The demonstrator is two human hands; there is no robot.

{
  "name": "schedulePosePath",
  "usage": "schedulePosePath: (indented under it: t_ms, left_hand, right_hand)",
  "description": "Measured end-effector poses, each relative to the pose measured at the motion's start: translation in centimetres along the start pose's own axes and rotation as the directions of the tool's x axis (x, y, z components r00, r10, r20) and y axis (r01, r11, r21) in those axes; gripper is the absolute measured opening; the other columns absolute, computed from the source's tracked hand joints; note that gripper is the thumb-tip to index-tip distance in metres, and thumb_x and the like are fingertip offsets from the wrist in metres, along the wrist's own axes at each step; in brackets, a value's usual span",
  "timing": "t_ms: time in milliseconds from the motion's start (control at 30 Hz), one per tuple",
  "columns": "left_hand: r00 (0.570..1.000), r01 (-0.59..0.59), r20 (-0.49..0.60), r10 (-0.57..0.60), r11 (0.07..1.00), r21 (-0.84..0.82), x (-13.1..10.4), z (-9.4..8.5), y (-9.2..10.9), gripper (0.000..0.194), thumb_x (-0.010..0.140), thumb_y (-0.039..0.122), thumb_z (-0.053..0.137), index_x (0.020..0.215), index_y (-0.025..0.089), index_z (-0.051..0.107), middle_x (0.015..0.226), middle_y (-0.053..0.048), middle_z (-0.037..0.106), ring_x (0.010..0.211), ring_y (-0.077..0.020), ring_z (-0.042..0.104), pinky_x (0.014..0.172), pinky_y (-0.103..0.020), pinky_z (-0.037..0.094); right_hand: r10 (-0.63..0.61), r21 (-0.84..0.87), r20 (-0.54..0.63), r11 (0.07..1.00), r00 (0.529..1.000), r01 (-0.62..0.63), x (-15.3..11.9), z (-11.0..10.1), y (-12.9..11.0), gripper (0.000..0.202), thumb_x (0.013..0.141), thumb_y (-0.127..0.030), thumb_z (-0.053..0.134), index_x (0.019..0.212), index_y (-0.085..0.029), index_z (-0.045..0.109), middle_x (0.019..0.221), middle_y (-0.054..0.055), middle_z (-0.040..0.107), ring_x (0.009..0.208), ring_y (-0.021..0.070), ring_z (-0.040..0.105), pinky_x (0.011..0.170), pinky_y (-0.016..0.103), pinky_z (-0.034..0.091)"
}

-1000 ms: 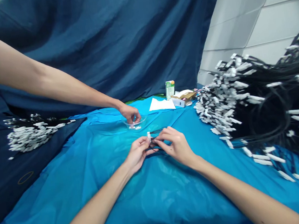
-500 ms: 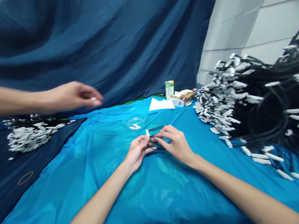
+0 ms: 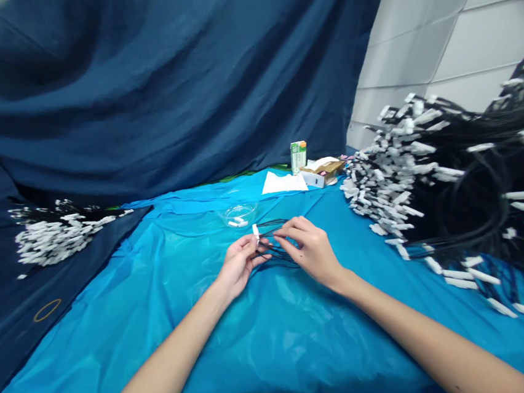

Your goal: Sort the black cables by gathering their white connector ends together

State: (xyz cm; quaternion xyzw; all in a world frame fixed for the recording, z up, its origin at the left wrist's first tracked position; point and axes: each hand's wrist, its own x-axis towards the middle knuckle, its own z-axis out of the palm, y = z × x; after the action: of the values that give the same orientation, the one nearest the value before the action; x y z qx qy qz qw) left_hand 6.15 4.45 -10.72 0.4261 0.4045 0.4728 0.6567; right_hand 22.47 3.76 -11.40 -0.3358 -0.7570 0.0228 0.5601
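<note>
Near the middle of the blue sheet, my left hand (image 3: 240, 266) is closed on a white connector (image 3: 255, 233) between thumb and fingers. Several thin black wires (image 3: 279, 253) run from the connector to the right. My right hand (image 3: 311, 247) pinches some of these wires a short way right of the connector. Behind my left hand sits a clear round dish (image 3: 238, 213) with a few small white pieces in it.
A large heap of black cables with white connectors (image 3: 382, 191) lies at the right. A smaller bundle (image 3: 53, 238) rests on dark cloth at the left. White paper (image 3: 283, 182), a small green-and-white box (image 3: 299, 156) and an open carton (image 3: 327, 168) stand at the back.
Another person's hand and forearm at the upper left have gone out of view. My right hand's fingertips have shifted slightly along the wires, and the connector is tilted a little differently.
</note>
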Motion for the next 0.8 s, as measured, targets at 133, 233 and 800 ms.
schedulePosePath:
  t_ms: [133, 233, 800]
  left_hand:
    - [1.0, 0.002, -0.005, -0.002, 1.0, -0.001, 0.0, 0.0, 0.0, 0.022, 0.074, 0.025, 0.057, 0.085, 0.008, 0.049, 0.091, -0.006, 0.053, 0.072, -0.008, 0.053, 0.068, -0.024, 0.05]
    - [1.0, -0.007, -0.015, 0.007, 1.0, 0.001, 0.1, -0.1, 0.0, 0.025, 0.072, 0.026, 0.059, 0.086, 0.008, 0.048, 0.092, -0.007, 0.053, 0.071, -0.0076, 0.053, 0.066, -0.023, 0.05]
    - [0.996, -0.089, 0.013, 0.088, 0.977, 0.192, 0.1, -0.2, -0.1, 0.047, 0.069, 0.037, 0.062, 0.105, 0.01, 0.049, 0.099, -0.012, 0.052, 0.079, -0.0134, 0.055, 0.064, -0.022, 0.049]
  right_hand:
    - [-0.006, -0.028, -0.019, 1.0, 1.0, 0.005, 0.0, 0.0, 0.0, 0.013, 0.081, -0.02, 0.05, 0.085, -0.015, 0.061, 0.079, 0.005, 0.055, 0.076, 0.0134, 0.046, 0.068, 0.027, 0.04]
    - [-0.003, -0.088, -0.056, 0.996, 0.998, -0.002, 0.1, -0.2, 0.1, 0.013, 0.079, -0.021, 0.052, 0.086, -0.016, 0.061, 0.081, 0.004, 0.055, 0.079, 0.0142, 0.045, 0.07, 0.028, 0.04]
    - [0.118, -0.09, -0.013, 0.989, 0.993, -0.119, 0.5, -0.4, 1.5, 0.009, 0.077, -0.019, 0.052, 0.082, -0.017, 0.06, 0.094, 0.006, 0.052, 0.089, 0.0174, 0.045, 0.08, 0.032, 0.039]
